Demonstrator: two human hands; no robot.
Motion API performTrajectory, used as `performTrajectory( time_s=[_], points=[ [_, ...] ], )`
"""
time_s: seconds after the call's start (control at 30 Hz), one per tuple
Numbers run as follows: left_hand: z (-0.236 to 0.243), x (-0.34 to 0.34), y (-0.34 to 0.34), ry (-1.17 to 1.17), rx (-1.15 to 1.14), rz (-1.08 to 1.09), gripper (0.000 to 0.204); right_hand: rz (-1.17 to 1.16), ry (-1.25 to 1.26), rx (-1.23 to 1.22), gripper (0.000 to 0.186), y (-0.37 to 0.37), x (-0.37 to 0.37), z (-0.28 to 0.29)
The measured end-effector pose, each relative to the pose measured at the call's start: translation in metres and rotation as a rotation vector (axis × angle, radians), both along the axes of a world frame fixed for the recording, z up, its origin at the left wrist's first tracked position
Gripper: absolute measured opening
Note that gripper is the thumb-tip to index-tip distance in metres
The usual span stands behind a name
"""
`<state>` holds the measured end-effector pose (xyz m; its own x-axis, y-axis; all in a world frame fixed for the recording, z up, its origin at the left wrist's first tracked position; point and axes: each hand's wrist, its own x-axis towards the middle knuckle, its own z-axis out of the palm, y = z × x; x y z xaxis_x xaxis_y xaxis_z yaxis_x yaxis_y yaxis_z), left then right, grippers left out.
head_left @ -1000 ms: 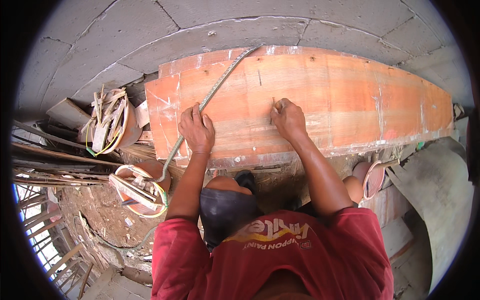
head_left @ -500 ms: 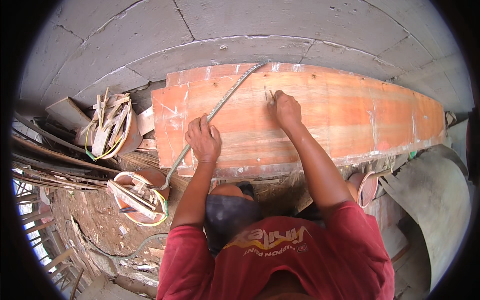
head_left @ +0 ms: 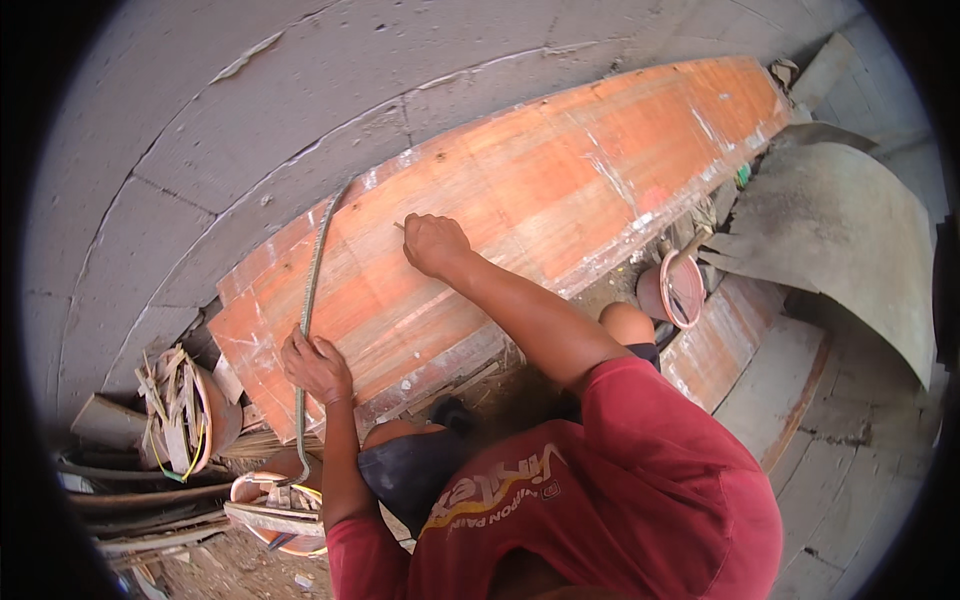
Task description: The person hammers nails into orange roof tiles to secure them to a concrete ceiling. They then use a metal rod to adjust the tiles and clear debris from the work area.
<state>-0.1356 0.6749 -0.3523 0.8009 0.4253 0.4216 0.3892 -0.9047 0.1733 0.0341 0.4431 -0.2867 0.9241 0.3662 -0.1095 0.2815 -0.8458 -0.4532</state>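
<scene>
An orange-brown plywood sheet (head_left: pixel 560 150), streaked with white, lies in front of me. Across its left part runs a long, narrow, grey-green strip (head_left: pixel 313 270), with fine marks or ridges along it; its near end curves down to a bucket. My left hand (head_left: pixel 318 368) rests on the board at the strip, fingers spread and touching its edge. Over the board's middle, my right hand (head_left: pixel 436 246) is closed around a short thin stick (head_left: pixel 398 226), whose tip pokes out to the left. The fingers hide the rest of the stick.
Grey block wall (head_left: pixel 270 130) borders the board's far side. At lower left stand a bucket of wood scraps (head_left: pixel 218 410) and another scrap bucket (head_left: pixel 300 545). To the right are a pinkish bucket (head_left: pixel 660 292) and a curved grey sheet (head_left: pixel 830 230).
The view has turned, so the board now slants up to the right. My left hand stays by the strip; my right hand still grips the stick and sits nearer the strip's far part.
</scene>
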Motion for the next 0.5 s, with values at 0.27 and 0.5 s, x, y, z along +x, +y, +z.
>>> performTrajectory(
  time_s=[0.27, 0.5],
  points=[
    [-0.004, -0.003, -0.004, 0.058, 0.005, 0.021, 0.037, -0.615, 0.188, -0.363, 0.029, -0.329, -0.098, -0.006],
    [-0.011, -0.004, 0.007, 0.032, 0.065, 0.043, 0.034, -0.852, -0.241, -0.395, 0.038, -0.463, -0.154, -0.026]
  ],
)
